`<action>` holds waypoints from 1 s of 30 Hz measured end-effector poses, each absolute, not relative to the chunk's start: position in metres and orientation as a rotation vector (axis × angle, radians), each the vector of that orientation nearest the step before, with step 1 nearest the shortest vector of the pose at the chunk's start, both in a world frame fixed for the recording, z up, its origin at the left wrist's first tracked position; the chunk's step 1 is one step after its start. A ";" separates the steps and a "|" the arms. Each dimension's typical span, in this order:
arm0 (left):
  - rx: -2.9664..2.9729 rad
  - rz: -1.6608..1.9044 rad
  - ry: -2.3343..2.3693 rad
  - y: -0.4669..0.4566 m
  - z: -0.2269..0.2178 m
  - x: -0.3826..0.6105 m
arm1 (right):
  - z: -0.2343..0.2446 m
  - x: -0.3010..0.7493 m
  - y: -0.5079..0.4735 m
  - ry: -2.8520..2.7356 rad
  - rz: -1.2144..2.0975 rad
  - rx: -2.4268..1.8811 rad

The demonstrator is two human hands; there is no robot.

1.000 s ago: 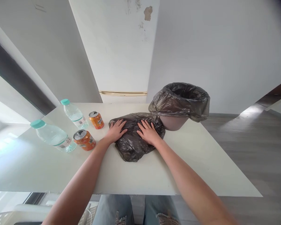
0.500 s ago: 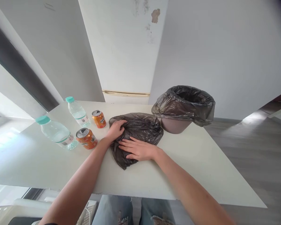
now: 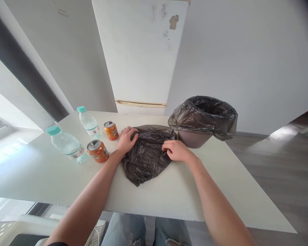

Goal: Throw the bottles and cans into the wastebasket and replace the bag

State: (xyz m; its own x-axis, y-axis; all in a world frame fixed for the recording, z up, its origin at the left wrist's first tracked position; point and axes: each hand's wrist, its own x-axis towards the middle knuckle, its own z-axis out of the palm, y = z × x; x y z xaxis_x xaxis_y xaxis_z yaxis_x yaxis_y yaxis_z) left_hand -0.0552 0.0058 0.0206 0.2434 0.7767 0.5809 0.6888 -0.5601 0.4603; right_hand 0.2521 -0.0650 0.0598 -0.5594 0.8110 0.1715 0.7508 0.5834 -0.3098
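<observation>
A crumpled black plastic garbage bag [image 3: 146, 160] lies spread on the white table [image 3: 210, 191] before me. My left hand [image 3: 127, 140] is at its upper left edge, fingers curled over the plastic and thumb bent toward them. At the bag's right edge, my right hand [image 3: 178, 150] has its fingers closed in a pinch on the film. Just beyond the right hand stands a brownish trash bin [image 3: 193, 139], its rim wrapped in a black bin liner [image 3: 202, 119] that gapes at the top.
Left of the bag stand two orange soda cans, a nearer can [image 3: 99, 153] and a farther can [image 3: 111, 131]. Beside them are a large clear bottle [image 3: 66, 143] and a smaller bottle [image 3: 88, 121], both teal-capped. A white refrigerator [image 3: 141, 54] rises behind the table.
My right hand has moved from lying flat on the bag's middle to its right edge, and its fingers have closed. My left hand's fingers are more curled. The view has shifted slightly.
</observation>
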 end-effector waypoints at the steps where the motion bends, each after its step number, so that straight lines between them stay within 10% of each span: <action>1: 2.426 1.210 1.418 0.004 0.024 -0.055 | 0.061 0.257 -0.065 -2.530 0.321 -1.300; 9: 2.591 0.756 1.387 -0.074 0.076 -0.048 | 0.060 0.286 -0.064 -2.565 0.423 -1.409; 16: 2.508 0.600 1.428 -0.167 0.019 -0.051 | 0.052 0.292 -0.059 -2.489 0.587 -1.409; 30: 1.846 1.083 1.547 -0.161 0.041 -0.110 | 0.069 0.281 -0.066 -2.240 0.756 -1.233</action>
